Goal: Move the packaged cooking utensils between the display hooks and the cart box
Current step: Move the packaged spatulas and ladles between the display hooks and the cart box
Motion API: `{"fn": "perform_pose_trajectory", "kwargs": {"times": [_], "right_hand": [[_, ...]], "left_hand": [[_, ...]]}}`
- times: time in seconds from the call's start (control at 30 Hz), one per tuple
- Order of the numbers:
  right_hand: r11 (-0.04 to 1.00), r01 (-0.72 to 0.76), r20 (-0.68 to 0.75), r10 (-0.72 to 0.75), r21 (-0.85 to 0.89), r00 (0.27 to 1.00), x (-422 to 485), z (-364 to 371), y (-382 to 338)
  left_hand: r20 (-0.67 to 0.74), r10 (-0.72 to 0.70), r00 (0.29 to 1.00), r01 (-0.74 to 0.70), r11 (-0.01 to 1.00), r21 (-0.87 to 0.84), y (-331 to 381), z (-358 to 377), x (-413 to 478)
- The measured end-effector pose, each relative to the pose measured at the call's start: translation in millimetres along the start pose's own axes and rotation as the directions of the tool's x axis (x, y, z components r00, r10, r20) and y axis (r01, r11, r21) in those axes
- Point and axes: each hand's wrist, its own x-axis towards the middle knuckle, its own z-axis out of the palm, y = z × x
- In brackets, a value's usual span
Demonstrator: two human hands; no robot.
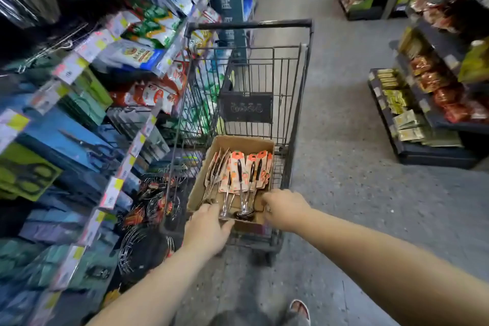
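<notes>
A brown cardboard box (202,185) sits in a dark wire shopping cart (296,103). Inside it lie several packaged cooking utensils (244,174): steel ladles with black handles on orange-and-white backing cards. My left hand (207,230) reaches to the box's near left corner, its fingers curled over the rim beside a ladle bowl. My right hand (285,209) grips the box's near right corner. Whether either hand also holds a utensil is hidden.
Shelving on the left (116,188) carries price tags, scissors packs, wire racks and food bags close to the cart. Low shelves of packaged goods (412,114) stand at the right. Grey floor (344,167) lies between them. My sandalled foot (300,309) shows at the bottom.
</notes>
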Motion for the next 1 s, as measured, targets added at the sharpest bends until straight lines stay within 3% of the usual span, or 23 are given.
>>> {"fn": "perform_pose_trajectory", "kwargs": {"times": [0.17,0.43,0.7,0.87,1.0], "right_hand": [[1.000,-0.006,0.096,0.003,0.031,0.995,57,11,8],[0.978,-0.167,0.198,0.141,0.122,0.970,144,29,14],[0.906,-0.347,0.311,0.266,0.241,0.912,210,73,24],[0.867,-0.419,0.378,0.305,0.269,0.874,254,113,38],[0.773,-0.517,0.428,0.353,0.367,0.832,289,143,49]], "left_hand": [[0.112,-0.049,0.992,0.048,0.999,0.010,-10,17,47],[0.277,-0.010,0.961,0.008,1.000,0.008,-43,37,153],[0.445,-0.009,0.895,-0.003,1.000,0.026,-72,75,242],[0.534,-0.050,0.844,0.073,0.997,-0.023,-72,118,276],[0.579,-0.052,0.814,0.130,0.987,-0.095,-65,155,296]]}}
